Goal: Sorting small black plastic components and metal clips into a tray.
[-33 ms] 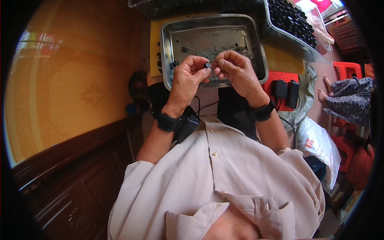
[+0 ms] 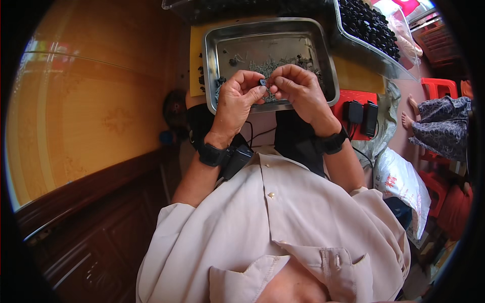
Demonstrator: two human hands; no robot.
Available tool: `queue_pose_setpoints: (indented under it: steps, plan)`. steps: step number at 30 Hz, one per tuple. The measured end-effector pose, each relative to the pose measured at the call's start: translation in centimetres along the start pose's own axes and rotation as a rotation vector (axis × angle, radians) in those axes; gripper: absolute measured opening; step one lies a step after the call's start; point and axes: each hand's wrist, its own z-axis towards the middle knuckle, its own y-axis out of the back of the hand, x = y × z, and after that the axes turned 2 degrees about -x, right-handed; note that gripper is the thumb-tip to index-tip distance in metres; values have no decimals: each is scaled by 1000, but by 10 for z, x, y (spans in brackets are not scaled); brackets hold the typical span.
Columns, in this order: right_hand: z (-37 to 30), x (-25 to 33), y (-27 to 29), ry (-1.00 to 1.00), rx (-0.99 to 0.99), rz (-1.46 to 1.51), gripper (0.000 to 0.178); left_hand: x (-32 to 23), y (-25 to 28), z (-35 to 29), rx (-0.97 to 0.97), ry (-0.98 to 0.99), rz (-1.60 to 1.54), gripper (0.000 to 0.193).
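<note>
Over the near side of a metal tray (image 2: 207, 60), my left hand (image 2: 235, 98) pinches a small round black plastic part (image 2: 262, 82) between thumb and forefinger. Close beside it, on the right, my right hand (image 2: 303, 93) has its thumb and fingertips drawn together. What those fingertips hold, if anything, is too small to make out. Many loose screws (image 2: 262, 66) are heaped in the tray beyond and under my hands. A few black parts (image 2: 233, 62) lie among them and toward the tray's left side.
A clear plastic bin (image 2: 348, 35) full of black round parts (image 2: 366, 25) stands at the far right. Black power adapters (image 2: 361, 113) rest on a red stool (image 2: 348, 98). A white sack (image 2: 399, 182) lies to the right, near another person's legs (image 2: 439, 118). A wooden panel (image 2: 96, 101) rises at left.
</note>
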Motion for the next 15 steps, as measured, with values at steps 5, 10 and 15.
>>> queue_pose_setpoints:
  steps: [5,10,15]
  plan:
    - [-3,-5,-1,183,-15,-161,19,5,3,0,-5,1,9,20]
    - [-4,-6,-3,251,-73,-307,21,1,1,-1,-2,-9,100,21]
    - [-6,-2,-4,297,-93,-466,16,-1,-6,-4,-47,-161,333,18]
